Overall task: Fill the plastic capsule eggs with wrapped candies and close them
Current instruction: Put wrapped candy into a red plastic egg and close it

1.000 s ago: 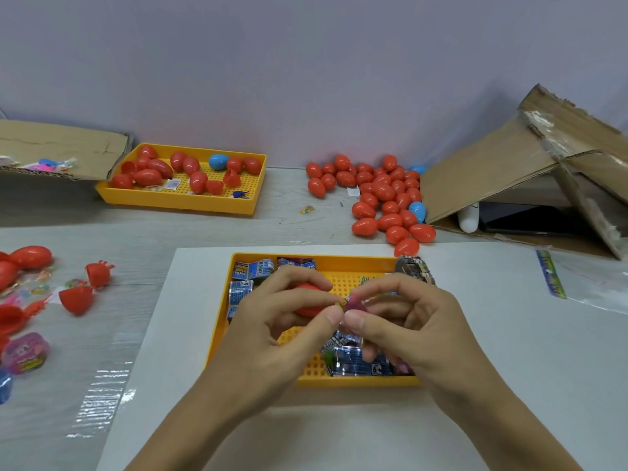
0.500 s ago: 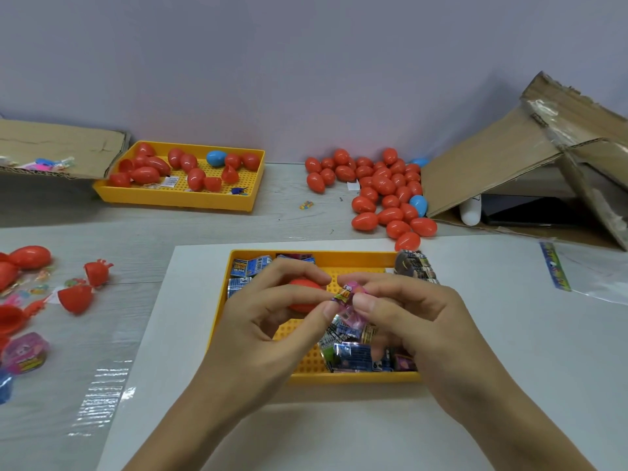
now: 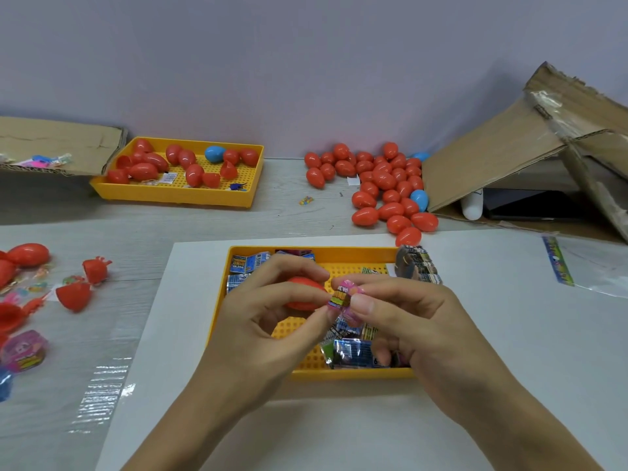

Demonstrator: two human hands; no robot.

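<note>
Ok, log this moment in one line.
left hand: holds red egg | right hand: pinches pink wrapped candy at egg | over yellow tray

No legible text on wrappers (image 3: pixel 350 351)

Red egg (image 3: pixel 302 295) touching pink wrapped candy (image 3: pixel 341 297).

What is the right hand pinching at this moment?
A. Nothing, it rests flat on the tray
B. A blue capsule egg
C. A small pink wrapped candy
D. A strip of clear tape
C: the right hand pinches the pink wrapped candy between thumb and fingers, right beside the red capsule egg that the left hand holds over the yellow tray.
</note>
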